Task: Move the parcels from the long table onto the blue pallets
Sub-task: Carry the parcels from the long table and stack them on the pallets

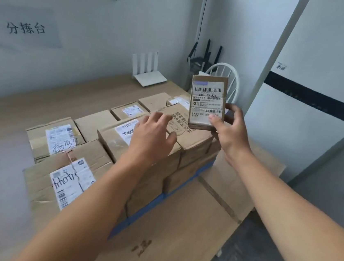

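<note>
— What does the right hand (229,134) hold?
— A small parcel (208,102), upright, pinched at its lower edge; the label is blurred.
— And the left hand (152,136)?
— Fingers spread, above stacked parcels (140,139); touching or not, I cannot tell. The blue pallet (184,187) under them is mostly hidden.

Soft even daylight, slight blur, edges bowed

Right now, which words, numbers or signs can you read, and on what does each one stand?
"分拣台": wall sign.
"530- D5 A26": label of the small parcel in the right hand.
"8": label on the large box under the left hand.
Handwriting on two front boxes: not legible.
Other labels and the white cabinet tag: too blurred.
</note>
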